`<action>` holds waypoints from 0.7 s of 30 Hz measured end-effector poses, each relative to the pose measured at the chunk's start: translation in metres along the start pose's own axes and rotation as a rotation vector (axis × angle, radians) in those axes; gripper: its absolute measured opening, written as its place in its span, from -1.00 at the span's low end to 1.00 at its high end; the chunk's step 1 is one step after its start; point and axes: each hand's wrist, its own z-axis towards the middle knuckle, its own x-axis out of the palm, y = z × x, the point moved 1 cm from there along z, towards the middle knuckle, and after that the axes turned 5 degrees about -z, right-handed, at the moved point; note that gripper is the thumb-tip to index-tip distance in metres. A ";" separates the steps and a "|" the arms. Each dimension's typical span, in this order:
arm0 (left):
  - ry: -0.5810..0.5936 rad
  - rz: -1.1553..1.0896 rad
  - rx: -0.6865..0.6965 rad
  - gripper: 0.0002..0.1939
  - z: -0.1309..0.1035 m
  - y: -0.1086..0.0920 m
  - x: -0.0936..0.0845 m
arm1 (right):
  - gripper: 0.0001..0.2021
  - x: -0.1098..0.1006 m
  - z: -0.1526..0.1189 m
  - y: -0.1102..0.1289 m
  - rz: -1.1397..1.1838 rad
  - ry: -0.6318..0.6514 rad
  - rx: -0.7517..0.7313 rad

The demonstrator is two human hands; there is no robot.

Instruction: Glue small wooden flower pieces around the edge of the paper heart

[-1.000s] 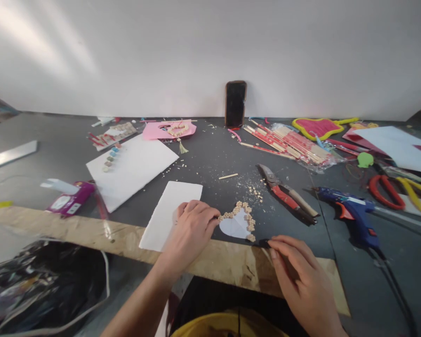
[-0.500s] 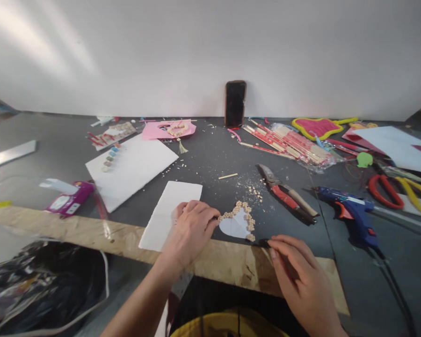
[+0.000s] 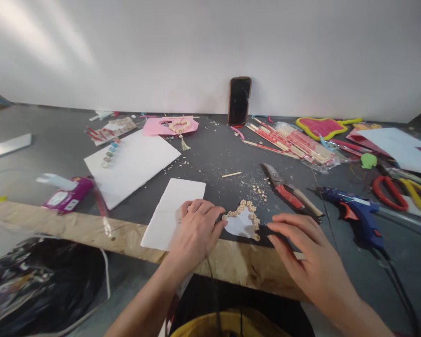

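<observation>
A small white paper shape (image 3: 239, 225) lies near the table's front edge, with small tan pieces (image 3: 246, 206) along its top and right side. At its left end rests my left hand (image 3: 199, 224), fingers curled together, partly over a white sheet (image 3: 168, 206); what its fingertips pinch is too small to make out. My right hand (image 3: 305, 248) hovers to the right of the shape, thumb and fingers apart, with nothing visible between them. More tan bits (image 3: 258, 191) are scattered behind the shape.
Red-handled pruners (image 3: 289, 194) and a blue glue gun (image 3: 358, 213) lie on the right. A phone (image 3: 239, 100) leans on the wall. Bundled sticks (image 3: 294, 142) lie at the back. A purple glue gun (image 3: 68, 195) and large white board (image 3: 133, 164) are on the left.
My right hand has risen away from the table's front edge, and its thumb and fingers have spread. The left hand remains beside the paper shape. The view has shifted slightly.
</observation>
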 end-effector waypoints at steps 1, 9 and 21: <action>-0.006 0.004 -0.004 -0.81 0.000 0.000 0.000 | -0.86 0.002 0.011 0.000 -0.026 0.024 -0.055; -0.047 0.002 0.025 -0.82 -0.003 0.000 0.003 | -0.89 0.033 0.065 0.018 -0.133 0.293 -0.190; -0.086 -0.016 0.023 -0.80 -0.003 0.002 0.004 | -0.86 0.048 0.069 0.019 -0.202 0.401 -0.178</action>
